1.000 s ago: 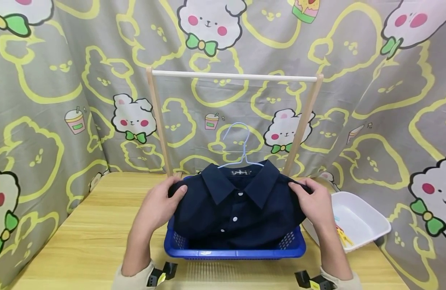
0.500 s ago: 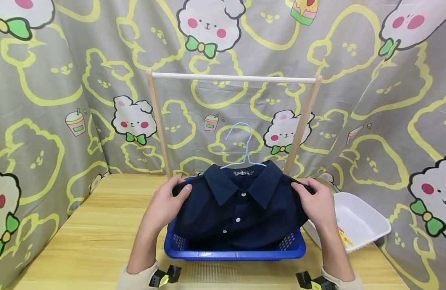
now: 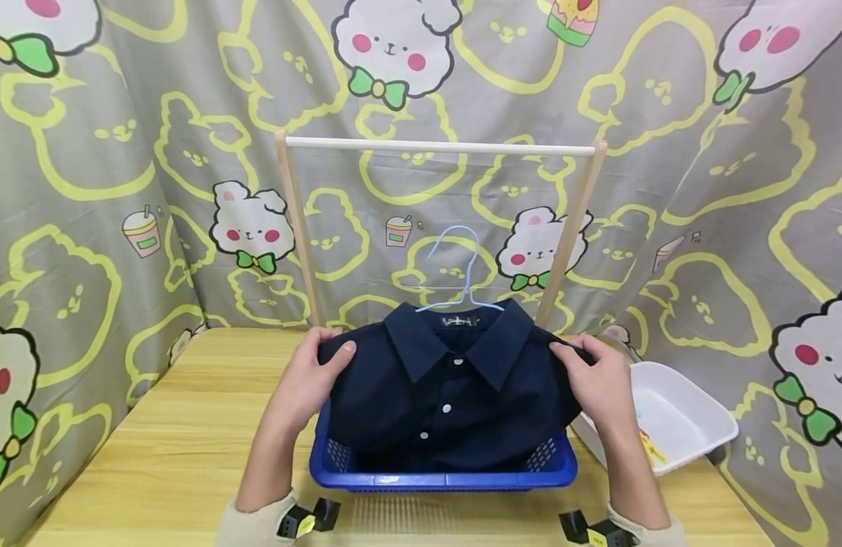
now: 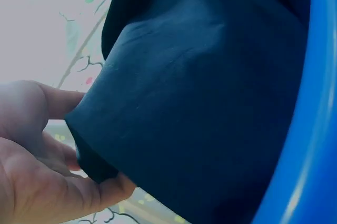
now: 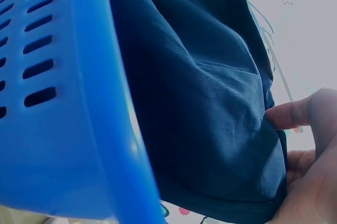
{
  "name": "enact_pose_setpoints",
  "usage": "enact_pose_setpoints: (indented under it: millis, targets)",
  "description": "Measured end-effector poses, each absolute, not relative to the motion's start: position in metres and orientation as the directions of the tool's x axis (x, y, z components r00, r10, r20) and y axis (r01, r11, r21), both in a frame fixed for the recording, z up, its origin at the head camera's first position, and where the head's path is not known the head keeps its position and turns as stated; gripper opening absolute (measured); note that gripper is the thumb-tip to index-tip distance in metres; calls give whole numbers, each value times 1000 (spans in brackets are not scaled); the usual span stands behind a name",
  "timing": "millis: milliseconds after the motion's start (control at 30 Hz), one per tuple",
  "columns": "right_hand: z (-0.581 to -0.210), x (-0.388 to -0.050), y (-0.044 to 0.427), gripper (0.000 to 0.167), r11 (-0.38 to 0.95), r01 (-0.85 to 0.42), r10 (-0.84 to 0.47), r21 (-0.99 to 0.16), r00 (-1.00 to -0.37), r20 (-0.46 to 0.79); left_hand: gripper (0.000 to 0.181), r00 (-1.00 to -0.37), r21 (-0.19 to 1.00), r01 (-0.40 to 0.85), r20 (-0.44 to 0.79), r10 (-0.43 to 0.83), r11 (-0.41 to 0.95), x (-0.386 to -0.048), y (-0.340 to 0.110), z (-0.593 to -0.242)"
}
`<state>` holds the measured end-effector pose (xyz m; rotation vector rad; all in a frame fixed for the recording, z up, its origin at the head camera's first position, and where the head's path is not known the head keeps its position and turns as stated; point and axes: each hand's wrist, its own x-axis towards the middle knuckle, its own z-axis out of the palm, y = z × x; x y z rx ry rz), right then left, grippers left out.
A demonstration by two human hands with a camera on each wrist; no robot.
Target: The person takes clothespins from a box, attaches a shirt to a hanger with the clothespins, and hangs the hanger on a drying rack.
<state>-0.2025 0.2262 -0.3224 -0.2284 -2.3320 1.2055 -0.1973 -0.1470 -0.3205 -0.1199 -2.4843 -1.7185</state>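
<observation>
A dark navy shirt (image 3: 407,380) with a collar and white buttons hangs on a pale blue wire hanger (image 3: 470,277), whose hook rises above the collar. Its lower part lies in a blue plastic basket (image 3: 455,480). My left hand (image 3: 311,380) pinches the shirt's left shoulder edge between thumb and fingers. On the other side, my right hand (image 3: 599,384) grips the right shoulder edge. Both wrist views show fingers curled at the edges of the cloth, beside the basket's rim. The shirt hides the hanger's arms and most of the basket's inside.
Behind the basket stands a rack with wooden posts (image 3: 574,228) and a white rail (image 3: 441,144). A white tray (image 3: 694,418) with yellow and red clothespins (image 3: 653,448) sits at the right on the wooden table (image 3: 161,441). A patterned curtain (image 3: 421,76) surrounds the table.
The hanger and collar have shifted slightly right and up. My left hand moved a little right, then back left. My right hand has moved slightly right; both hands keep their hold on the shirt.
</observation>
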Motion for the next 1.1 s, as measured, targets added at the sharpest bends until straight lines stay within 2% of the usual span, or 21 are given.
enact_pose_setpoints:
  millis: [200, 500, 600, 767, 933, 1100]
  targets:
    - [-321, -202, 226, 26, 592, -68, 374, -803, -859, 349, 42, -983, 881, 147, 180, -31, 450, -192, -151, -316]
    - [-321, -202, 226, 25, 588, -76, 370, -805, -861, 351, 47, -985, 795, 140, 171, 4, 590, -185, -152, -311]
    - [-322, -202, 226, 24, 587, -83, 369, -805, -858, 357, 42, -982, 773, 137, 188, -17, 620, -186, -147, -310]
    - [-322, -203, 226, 23, 587, -84, 370, -805, -857, 359, 28, -978, 835, 143, 201, -54, 532, -190, -138, -312]
    - [-323, -203, 226, 24, 588, -74, 374, -805, -858, 352, 24, -985, 913, 150, 171, -22, 378, -195, -138, -317]
    - [-324, -204, 226, 24, 592, -63, 386, -804, -853, 351, 20, -990, 945, 136, 141, 5, 298, -199, -140, -320]
